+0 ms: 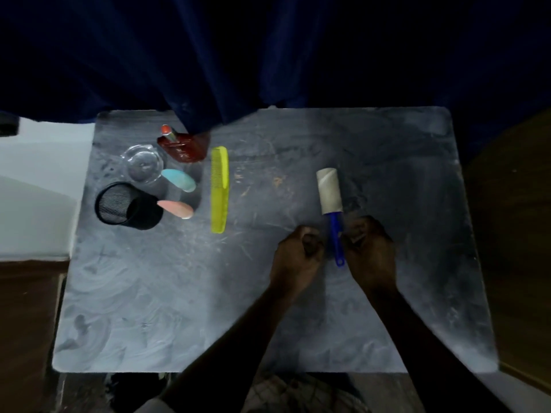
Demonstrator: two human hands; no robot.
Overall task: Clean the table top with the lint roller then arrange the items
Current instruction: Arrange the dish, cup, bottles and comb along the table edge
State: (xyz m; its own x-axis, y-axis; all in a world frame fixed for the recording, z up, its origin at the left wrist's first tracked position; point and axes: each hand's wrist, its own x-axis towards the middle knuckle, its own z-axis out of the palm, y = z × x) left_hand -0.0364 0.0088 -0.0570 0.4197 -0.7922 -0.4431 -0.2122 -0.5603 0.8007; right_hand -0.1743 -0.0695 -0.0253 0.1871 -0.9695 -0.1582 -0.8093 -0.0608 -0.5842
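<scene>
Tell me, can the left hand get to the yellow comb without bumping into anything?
Probably yes. The left hand sits right of the comb, and only bare table lies between them.

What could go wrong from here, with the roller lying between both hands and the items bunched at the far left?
The mesh cup lies on its side and could roll if the lint roller sweeps near. The glass dish is close to the table edge; a push might send it off. The curtain drapes onto the red bottle and could snag it.
</scene>
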